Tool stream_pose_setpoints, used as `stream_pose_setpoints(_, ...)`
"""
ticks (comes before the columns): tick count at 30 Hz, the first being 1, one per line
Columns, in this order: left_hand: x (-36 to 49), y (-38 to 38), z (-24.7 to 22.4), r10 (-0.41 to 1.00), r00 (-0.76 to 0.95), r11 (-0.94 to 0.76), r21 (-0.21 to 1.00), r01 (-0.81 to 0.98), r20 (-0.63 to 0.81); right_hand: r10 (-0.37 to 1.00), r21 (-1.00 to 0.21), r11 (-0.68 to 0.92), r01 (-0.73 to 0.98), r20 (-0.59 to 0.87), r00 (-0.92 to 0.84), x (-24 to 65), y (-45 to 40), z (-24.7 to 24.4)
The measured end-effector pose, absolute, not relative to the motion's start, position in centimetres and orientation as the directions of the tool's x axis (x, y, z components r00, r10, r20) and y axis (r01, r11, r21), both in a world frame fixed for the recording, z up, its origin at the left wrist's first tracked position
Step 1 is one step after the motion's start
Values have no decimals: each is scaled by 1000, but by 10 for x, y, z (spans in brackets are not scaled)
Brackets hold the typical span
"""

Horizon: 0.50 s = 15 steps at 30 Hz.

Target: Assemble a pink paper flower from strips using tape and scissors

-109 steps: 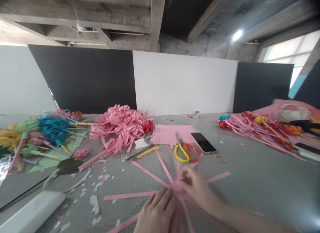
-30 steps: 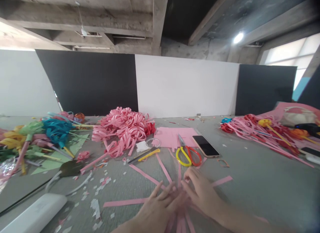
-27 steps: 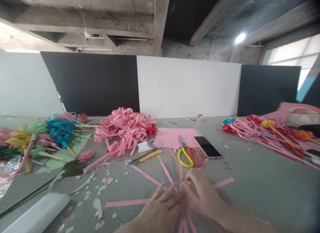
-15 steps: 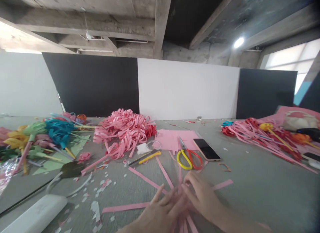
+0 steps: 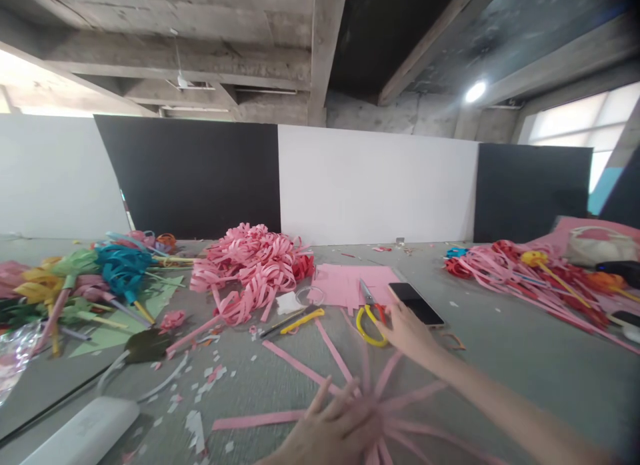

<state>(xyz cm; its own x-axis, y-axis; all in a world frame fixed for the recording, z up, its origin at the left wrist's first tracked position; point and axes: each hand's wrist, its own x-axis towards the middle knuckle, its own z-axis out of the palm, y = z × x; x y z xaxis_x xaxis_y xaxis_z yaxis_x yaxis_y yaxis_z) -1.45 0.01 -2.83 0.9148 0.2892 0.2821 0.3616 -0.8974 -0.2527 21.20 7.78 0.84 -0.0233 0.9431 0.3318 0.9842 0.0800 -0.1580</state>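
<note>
Pink paper strips (image 5: pixel 260 419) fan out like spokes from a crossing on the table, some blurred. My left hand (image 5: pixel 330 428) lies over that crossing, palm down with fingers stretched, and hides the middle. My right hand (image 5: pixel 410 330) reaches forward to the scissors (image 5: pixel 371 326), its fingers curled over the red handle and covering most of it. The scissors still rest on the table, the yellow loop showing and the blades pointing away over a pink paper sheet (image 5: pixel 335 282). Beside my right hand lies a dark-screened phone (image 5: pixel 416 304).
A yellow cutter (image 5: pixel 303 321), a dark pen-like stick and a tape ring (image 5: pixel 310 296) lie left of the scissors. Curled pink paper (image 5: pixel 255 268) is heaped behind. Coloured paper flowers (image 5: pixel 123 265), scraps and a white power bank-like block (image 5: pixel 80 432) are left; more paper strips (image 5: pixel 505 272) lie right.
My right hand has left the strips' crossing and moved forward to the scissors' red handle. My left hand stays on the crossing. The strips on the right have come into view.
</note>
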Motion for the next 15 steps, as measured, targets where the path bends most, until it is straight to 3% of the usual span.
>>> stream_pose_setpoints(7, -12, -3, -25, 290, 910, -883, -284, 373, 296, 984, -143, -53, 988, 163, 77, 203, 112, 1)
stream_pose_setpoints(15, -10, -1, -22, 188, 920, -827, -449, 337, 344, 952, -155, -108, 982, 269, 147, 202, 108, 7)
